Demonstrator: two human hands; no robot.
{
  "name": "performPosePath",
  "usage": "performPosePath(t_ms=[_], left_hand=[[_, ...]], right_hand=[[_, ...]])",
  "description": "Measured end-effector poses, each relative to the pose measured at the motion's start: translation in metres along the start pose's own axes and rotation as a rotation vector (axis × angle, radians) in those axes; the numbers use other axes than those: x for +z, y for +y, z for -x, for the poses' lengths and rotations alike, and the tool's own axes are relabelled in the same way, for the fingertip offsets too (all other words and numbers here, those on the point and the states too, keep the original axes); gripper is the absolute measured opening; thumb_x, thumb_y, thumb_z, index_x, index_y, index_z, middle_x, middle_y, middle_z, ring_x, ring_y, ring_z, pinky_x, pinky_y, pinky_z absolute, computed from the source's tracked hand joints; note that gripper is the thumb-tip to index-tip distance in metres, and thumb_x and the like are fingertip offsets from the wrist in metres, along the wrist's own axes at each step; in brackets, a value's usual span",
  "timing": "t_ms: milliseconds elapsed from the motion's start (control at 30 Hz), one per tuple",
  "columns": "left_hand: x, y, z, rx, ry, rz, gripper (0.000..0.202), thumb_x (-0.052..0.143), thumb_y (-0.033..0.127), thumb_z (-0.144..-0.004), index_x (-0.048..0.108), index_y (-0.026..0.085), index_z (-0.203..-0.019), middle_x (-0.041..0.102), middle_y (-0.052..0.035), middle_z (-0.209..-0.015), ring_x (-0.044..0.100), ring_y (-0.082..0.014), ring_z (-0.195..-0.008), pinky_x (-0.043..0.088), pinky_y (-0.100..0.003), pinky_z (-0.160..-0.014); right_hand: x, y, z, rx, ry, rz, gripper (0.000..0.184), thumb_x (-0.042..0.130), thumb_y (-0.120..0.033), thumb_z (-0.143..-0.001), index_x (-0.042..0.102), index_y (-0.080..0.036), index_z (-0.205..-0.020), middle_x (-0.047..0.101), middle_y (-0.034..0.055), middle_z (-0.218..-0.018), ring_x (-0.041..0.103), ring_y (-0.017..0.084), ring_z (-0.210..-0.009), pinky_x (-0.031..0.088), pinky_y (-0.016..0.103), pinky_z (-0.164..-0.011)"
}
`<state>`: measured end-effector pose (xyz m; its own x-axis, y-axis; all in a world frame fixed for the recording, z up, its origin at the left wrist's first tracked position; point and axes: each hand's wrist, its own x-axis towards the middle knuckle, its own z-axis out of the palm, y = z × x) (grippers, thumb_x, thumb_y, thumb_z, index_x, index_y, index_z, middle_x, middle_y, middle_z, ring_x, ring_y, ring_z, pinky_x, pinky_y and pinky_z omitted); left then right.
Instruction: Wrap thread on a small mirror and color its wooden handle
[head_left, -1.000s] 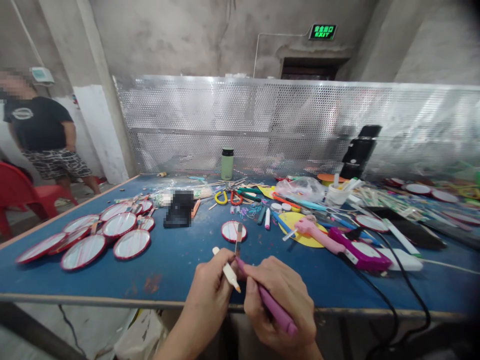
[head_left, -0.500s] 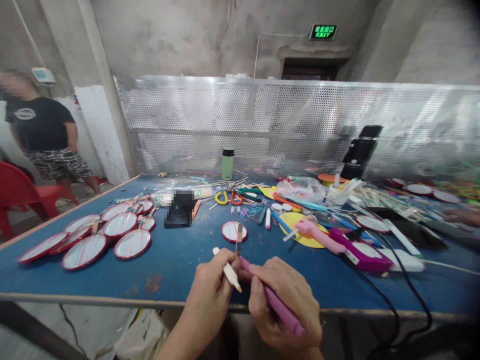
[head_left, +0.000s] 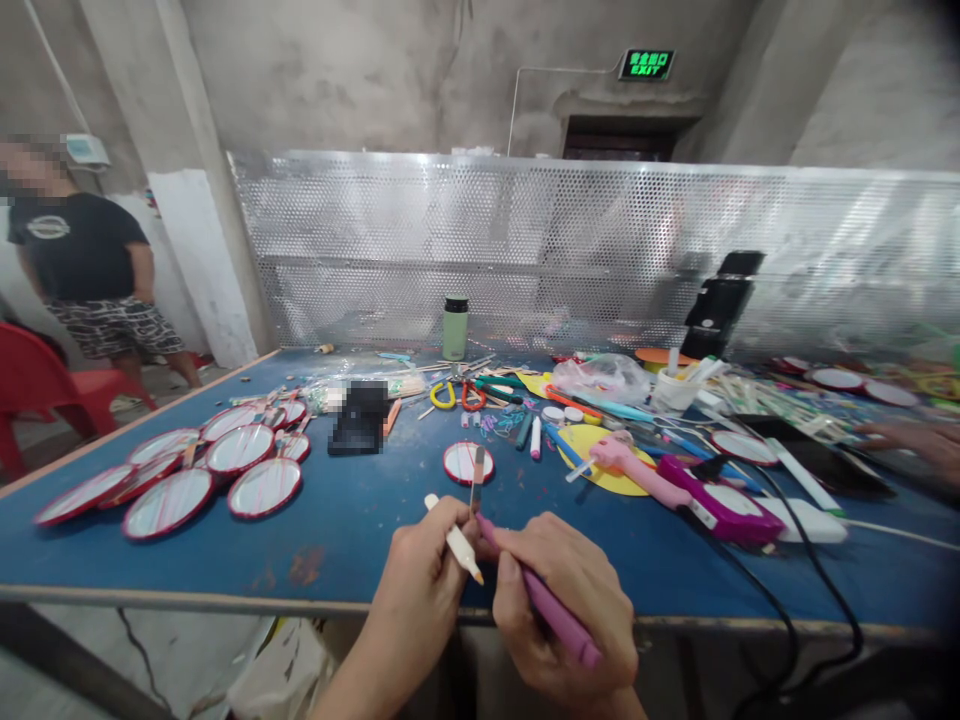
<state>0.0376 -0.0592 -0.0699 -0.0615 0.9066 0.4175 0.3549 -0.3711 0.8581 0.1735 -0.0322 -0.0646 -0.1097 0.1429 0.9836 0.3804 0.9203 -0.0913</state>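
Note:
My left hand (head_left: 420, 590) is closed on a thin white stick with an orange tip (head_left: 454, 540), held near the table's front edge. My right hand (head_left: 570, 595) grips a purple pen-shaped tool (head_left: 551, 615); its front end meets the left hand's fingers. Just beyond both hands a small red-rimmed round disc (head_left: 467, 463) with a flat wooden stick (head_left: 477, 476) lies on the blue table (head_left: 345, 520).
Several red-rimmed discs (head_left: 187, 470) lie at the left. Scissors (head_left: 457, 395), pens, a pink glue gun (head_left: 637, 472), a magenta tool (head_left: 720, 505) with black cables, a green bottle (head_left: 454, 327) and clutter fill the back and right. A person (head_left: 82, 270) stands far left. Another person's hand (head_left: 915, 440) rests at the right edge.
My hands stay almost still; the right hand shifts slightly on the purple tool. Another person's hand has come into view at the right edge of the table.

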Motion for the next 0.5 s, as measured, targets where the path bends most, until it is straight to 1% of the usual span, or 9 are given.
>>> performPosePath(t_ms=[167, 300, 400, 500], left_hand=[[-0.0004, 0.0005, 0.0008, 0.002, -0.003, 0.024, 0.026, 0.045, 0.028, -0.097, 0.053, 0.019, -0.074, 0.056, 0.0049, -0.061, 0.053, -0.0108, -0.059, 0.036, -0.018, -0.055], [-0.0003, 0.0019, 0.0002, -0.004, -0.004, 0.035, 0.026, 0.046, 0.029, -0.096, 0.054, 0.019, -0.074, 0.063, 0.0028, -0.064, 0.061, -0.0124, -0.063, 0.040, -0.018, -0.058], [-0.0007, 0.0048, -0.0004, -0.041, -0.007, 0.064, 0.024, 0.048, 0.030, -0.095, 0.055, 0.020, -0.075, 0.071, 0.0000, -0.068, 0.067, -0.0149, -0.067, 0.045, -0.019, -0.062], [-0.0005, 0.0069, -0.0005, -0.109, 0.000, 0.140, 0.023, 0.050, 0.032, -0.094, 0.055, 0.020, -0.075, 0.075, -0.0019, -0.071, 0.072, -0.0182, -0.071, 0.049, -0.021, -0.066]], right_hand=[[0.0005, 0.0004, 0.0003, -0.002, 0.022, 0.032, 0.024, 0.059, -0.004, -0.078, 0.063, -0.019, -0.097, 0.069, 0.0026, -0.072, 0.067, 0.018, -0.063, 0.055, 0.033, -0.060], [-0.0010, 0.0000, 0.0036, -0.002, 0.025, 0.021, 0.027, 0.059, -0.003, -0.078, 0.065, -0.020, -0.099, 0.071, 0.0021, -0.075, 0.067, 0.018, -0.065, 0.056, 0.034, -0.064], [-0.0039, 0.0004, 0.0068, 0.097, 0.095, 0.019, 0.032, 0.061, -0.003, -0.079, 0.066, -0.020, -0.104, 0.071, 0.0025, -0.079, 0.068, 0.018, -0.069, 0.057, 0.034, -0.068], [-0.0069, 0.0049, 0.0047, 0.280, 0.114, -0.068, 0.032, 0.060, -0.006, -0.084, 0.067, -0.022, -0.111, 0.071, 0.0032, -0.086, 0.066, 0.016, -0.068, 0.056, 0.030, -0.062]])
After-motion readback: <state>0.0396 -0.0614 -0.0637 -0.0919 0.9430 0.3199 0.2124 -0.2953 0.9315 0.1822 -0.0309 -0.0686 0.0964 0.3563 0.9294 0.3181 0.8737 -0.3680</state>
